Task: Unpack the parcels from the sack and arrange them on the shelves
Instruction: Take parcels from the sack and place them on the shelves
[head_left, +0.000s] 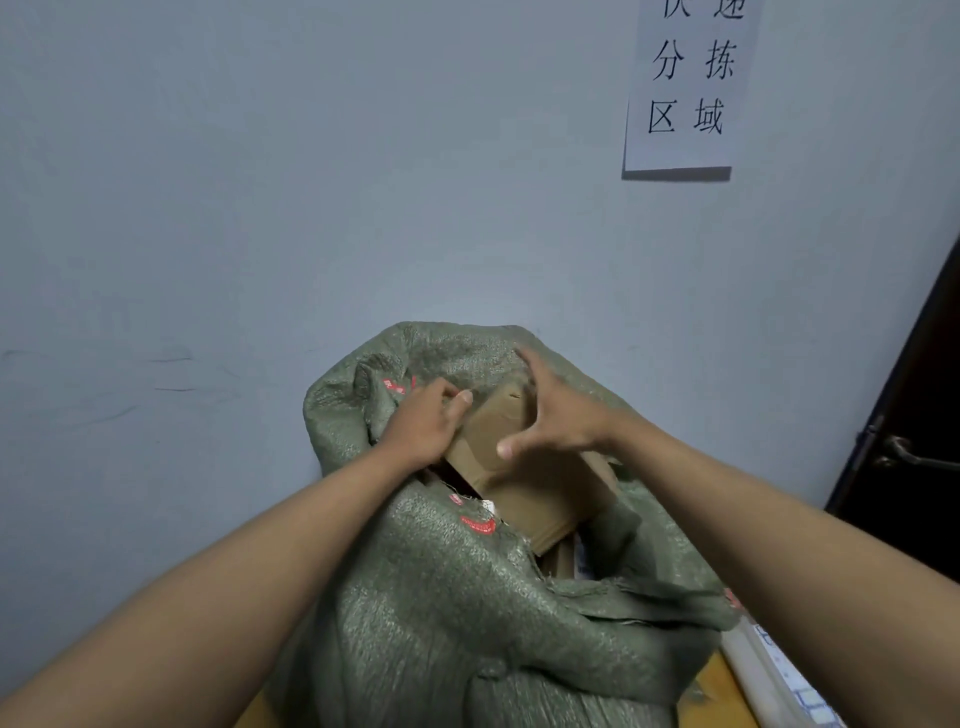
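Right now my left hand (423, 423) curls over the far left edge of a plain brown cardboard parcel box (519, 467), fingers bent around it where it meets the sack's rim. That box sits tilted in the open mouth of the crumpled green woven plastic sack (441, 597), which leans against the pale grey wall (260, 208). My right hand (563, 415) is spread wide above the box's right side, fingers straight, thumb stretched toward me, gripping nothing. A white paper sign (685, 88) with black characters hangs on the wall above, and a dark door (914, 415) stands at the right.
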